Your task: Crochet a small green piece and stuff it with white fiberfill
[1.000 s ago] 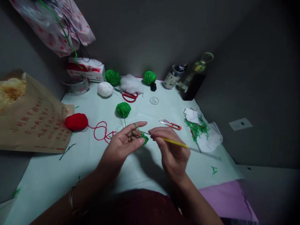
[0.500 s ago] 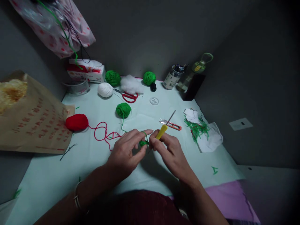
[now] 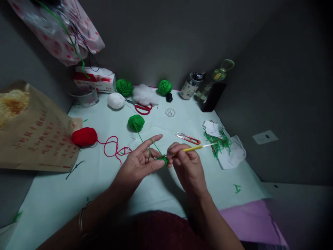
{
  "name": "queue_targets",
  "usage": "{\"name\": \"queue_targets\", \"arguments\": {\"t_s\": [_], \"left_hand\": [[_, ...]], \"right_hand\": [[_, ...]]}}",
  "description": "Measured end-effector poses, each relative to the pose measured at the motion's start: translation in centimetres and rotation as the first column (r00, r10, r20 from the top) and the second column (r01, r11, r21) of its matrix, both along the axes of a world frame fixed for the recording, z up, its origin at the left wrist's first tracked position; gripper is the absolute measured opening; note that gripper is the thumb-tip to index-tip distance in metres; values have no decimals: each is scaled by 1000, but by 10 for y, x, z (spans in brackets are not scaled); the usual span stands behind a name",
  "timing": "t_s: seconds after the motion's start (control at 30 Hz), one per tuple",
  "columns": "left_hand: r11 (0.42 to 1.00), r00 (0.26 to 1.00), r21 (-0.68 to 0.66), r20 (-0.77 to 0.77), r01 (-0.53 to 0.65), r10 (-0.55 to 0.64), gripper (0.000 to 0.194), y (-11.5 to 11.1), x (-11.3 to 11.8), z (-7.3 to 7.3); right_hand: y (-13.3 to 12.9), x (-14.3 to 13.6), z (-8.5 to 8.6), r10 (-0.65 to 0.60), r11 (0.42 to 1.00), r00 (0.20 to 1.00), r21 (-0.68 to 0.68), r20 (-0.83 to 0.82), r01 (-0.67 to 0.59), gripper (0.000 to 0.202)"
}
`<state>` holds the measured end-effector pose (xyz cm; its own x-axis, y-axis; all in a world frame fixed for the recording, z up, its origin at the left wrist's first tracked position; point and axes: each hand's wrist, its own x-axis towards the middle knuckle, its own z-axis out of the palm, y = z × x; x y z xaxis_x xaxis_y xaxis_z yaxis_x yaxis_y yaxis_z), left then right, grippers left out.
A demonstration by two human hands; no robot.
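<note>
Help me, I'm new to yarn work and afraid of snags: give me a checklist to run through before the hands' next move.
1. Yellow-handled hook gripped: ok, in the right hand.
2. Green piece steadied: ok, at the left hand's thumb tip.
3. Green strand running to the hand: ok, from the green ball to the left index finger.
4. Loop seated on the hook's tip: cannot tell, too small.
5. Snips out of the grip: ok, on the table beyond the right hand.
6. Red yarn fully wound: not ok, its tail lies in loose loops.
</note>
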<state>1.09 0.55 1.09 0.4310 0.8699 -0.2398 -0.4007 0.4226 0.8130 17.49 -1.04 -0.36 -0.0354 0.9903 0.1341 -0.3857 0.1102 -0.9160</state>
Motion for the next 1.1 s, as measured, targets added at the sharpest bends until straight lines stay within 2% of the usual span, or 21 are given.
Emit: {"name": "queue_targets", "arguments": {"t_s": [0.1,0.2,0.27,0.33,0.47,0.6,0.73,0.83,0.97,1.03,1.1], "left_hand": [[999,998,-4,-40,40,-40,88,1,0,3],[998,995,-2,-81,58,-58,91,1,-2,4],[999,997,1,-67,42,-42,86,1,-3,4],[999,998,17,-57,28,-27,81,1,-3,3],[998,997,67,-82,20,-15,77,0,-4,0],[995,994,95,-105,13,-3,71,0,-4,-2],[991,990,128,-140,27,-8,68,2,-4,-2],[985,974,170,-227,32,8,67,2,-4,-1],[969,909,247,-404,2,101,65,-1,-3,3],[961,872,276,-469,-5,139,64,-3,-2,6],[956,861,293,-486,0,149,63,-4,-1,7]], "right_hand": [[-2,-2,6,-132,981,951,174,278,86,13],[-5,-2,7,-234,958,891,247,389,144,18],[-5,0,4,-268,953,896,231,354,194,18],[-5,1,0,-260,962,926,157,275,223,16],[-3,3,-1,-187,982,977,12,103,186,13],[-4,3,5,-152,988,986,4,65,152,13],[-6,6,6,-136,990,985,37,106,133,15],[-11,7,9,-183,981,955,109,234,161,17],[-19,6,13,-283,942,844,296,456,156,22],[-22,4,13,-329,909,803,396,497,127,26],[-23,3,12,-346,888,799,448,492,109,30]]}}
